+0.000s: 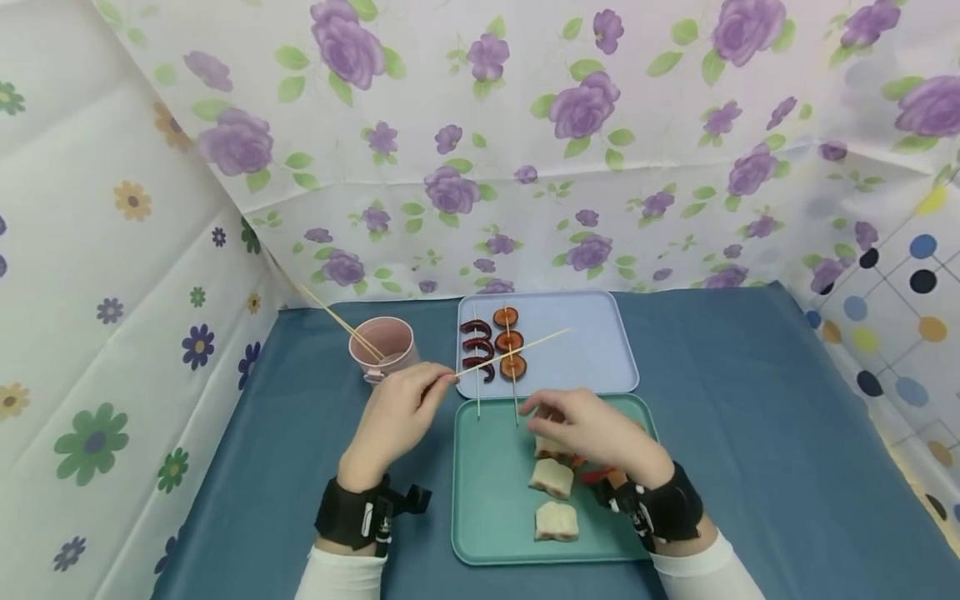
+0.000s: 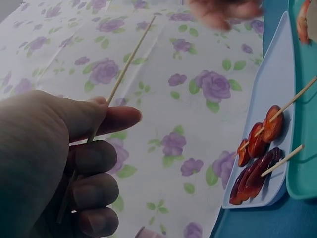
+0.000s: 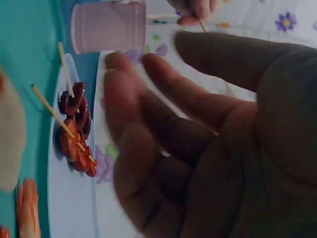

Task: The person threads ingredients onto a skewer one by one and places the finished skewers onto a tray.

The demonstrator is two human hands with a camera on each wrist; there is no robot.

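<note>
My left hand (image 1: 393,417) pinches a thin wooden skewer (image 1: 543,340) between thumb and index finger. The bare skewer slants up to the right over the pale blue tray (image 1: 577,350). My right hand (image 1: 592,429) hovers above the green tray (image 1: 487,508), fingers loosely bent and holding nothing. Two filled skewers lie on the blue tray: one with dark red curled tentacle-like pieces (image 1: 477,346), the other with round orange-brown slices (image 1: 513,367). Pale cream blocks with brown undersides (image 1: 557,521) sit on the green tray, partly hidden by the right hand, beside red-orange pieces (image 1: 596,475).
A pink cup (image 1: 397,337) with a few bare skewers (image 1: 330,310) leaning out stands behind the left hand. Both trays rest on a blue tablecloth (image 1: 720,417). A flowered curtain (image 1: 510,183) hangs behind the table, with patterned sheets at the sides.
</note>
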